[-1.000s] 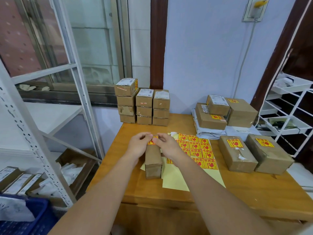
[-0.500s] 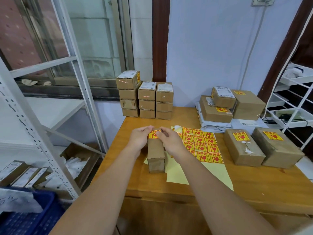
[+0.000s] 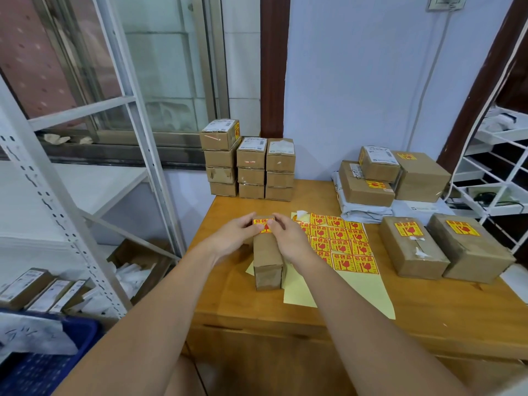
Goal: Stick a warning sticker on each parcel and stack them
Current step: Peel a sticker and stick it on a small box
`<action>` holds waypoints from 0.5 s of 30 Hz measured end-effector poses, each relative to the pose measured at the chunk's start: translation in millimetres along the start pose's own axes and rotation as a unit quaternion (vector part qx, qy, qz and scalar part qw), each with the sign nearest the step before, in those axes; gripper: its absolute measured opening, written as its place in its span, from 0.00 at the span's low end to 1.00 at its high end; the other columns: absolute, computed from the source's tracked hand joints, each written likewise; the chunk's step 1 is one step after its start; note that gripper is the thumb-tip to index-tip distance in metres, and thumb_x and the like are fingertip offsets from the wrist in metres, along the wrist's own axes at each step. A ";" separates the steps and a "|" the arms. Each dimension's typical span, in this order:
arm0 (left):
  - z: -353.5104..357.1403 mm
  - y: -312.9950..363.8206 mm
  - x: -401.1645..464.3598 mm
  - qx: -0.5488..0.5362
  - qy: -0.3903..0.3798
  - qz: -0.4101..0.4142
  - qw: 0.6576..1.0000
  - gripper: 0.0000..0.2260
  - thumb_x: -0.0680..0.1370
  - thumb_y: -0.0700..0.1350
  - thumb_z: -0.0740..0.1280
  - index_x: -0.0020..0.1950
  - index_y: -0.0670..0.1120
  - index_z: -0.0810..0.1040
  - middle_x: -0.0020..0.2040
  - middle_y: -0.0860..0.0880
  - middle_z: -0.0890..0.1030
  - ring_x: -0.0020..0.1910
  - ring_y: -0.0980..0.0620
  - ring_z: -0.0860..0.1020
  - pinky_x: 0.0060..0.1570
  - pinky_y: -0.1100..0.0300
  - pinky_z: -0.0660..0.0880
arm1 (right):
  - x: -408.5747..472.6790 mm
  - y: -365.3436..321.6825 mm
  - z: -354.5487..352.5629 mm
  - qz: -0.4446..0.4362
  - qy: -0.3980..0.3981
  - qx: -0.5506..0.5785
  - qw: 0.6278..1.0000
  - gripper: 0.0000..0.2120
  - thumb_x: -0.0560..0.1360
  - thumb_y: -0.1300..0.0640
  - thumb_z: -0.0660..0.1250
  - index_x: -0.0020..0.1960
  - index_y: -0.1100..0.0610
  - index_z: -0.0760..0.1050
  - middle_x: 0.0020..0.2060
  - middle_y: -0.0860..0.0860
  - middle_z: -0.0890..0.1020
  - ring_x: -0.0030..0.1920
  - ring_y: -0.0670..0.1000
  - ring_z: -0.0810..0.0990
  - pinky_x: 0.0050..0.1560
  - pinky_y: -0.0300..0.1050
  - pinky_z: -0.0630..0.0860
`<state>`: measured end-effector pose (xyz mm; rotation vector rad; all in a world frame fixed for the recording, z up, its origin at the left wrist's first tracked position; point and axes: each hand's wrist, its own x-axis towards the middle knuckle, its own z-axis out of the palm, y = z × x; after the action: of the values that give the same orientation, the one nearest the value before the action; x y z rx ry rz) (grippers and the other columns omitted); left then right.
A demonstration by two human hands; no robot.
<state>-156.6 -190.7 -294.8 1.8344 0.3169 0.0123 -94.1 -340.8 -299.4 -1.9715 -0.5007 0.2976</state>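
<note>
At the centre of the wooden table (image 3: 228, 287), a long narrow parcel (image 3: 267, 258) lies on the yellow backing sheet, its far end pointing to 12 o'clock. A red-and-yellow warning sticker (image 3: 263, 225) sits on the far end of its top face. The left hand (image 3: 233, 238) and the right hand (image 3: 290, 238) flank that end, fingers curled, thumbs and fingertips pressing on the sticker's two edges.

Compared with one second ago, the sticker shows more of its face and appears flatter against the cardboard; the hands remain in the same place on the parcel. Judgement: the sticker is now attached and is being smoothed down, so this parcel is close to ready for stacking.

The sticker sheet (image 3: 340, 242) lies just beside the parcel at 3 o'clock. The stacked parcels (image 3: 248, 164) stand at 12 o'clock against the wall. Two larger labelled parcels (image 3: 445, 247) lie at 3 o'clock, well apart.
</note>
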 end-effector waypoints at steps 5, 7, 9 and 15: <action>-3.8 -4.2 -7.2 -0.046 -0.048 -0.009 0.998 0.37 0.81 0.51 0.70 0.84 0.51 0.54 0.79 0.51 0.66 0.73 0.52 0.67 0.70 0.56 0.64 | -1.1 0.5 0.1 0.003 -0.005 0.022 1.000 0.22 0.85 0.48 0.58 0.77 0.53 0.67 0.69 0.52 0.75 0.62 0.50 0.75 0.55 0.42 0.75; -2.6 -4.7 -8.6 -0.027 -0.057 -0.008 0.998 0.38 0.82 0.52 0.69 0.85 0.51 0.50 0.80 0.51 0.64 0.75 0.51 0.65 0.73 0.55 0.64 | -1.8 0.4 -0.3 0.001 -0.006 0.022 1.000 0.22 0.85 0.48 0.58 0.77 0.53 0.67 0.69 0.52 0.75 0.60 0.48 0.74 0.53 0.41 0.74; 0.7 -3.4 -10.3 0.004 -0.051 -0.009 0.999 0.35 0.83 0.54 0.65 0.84 0.52 0.50 0.78 0.52 0.65 0.73 0.52 0.67 0.71 0.56 0.65 | -0.9 0.1 -0.9 -0.001 -0.006 0.024 1.000 0.22 0.85 0.48 0.58 0.77 0.53 0.67 0.69 0.52 0.75 0.60 0.47 0.73 0.54 0.42 0.74; 28.9 3.4 -8.1 -0.011 0.081 -0.009 0.997 0.24 0.86 0.59 0.57 0.80 0.53 0.59 0.67 0.50 0.74 0.56 0.56 0.75 0.47 0.63 0.72 | -2.3 -0.1 -0.4 -0.009 0.001 0.013 1.000 0.22 0.86 0.49 0.57 0.77 0.55 0.66 0.73 0.53 0.73 0.71 0.52 0.71 0.61 0.41 0.67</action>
<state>-158.7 -220.6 -298.6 1.8117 0.4453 0.1512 -96.0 -342.2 -299.2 -1.9413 -0.5115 0.2891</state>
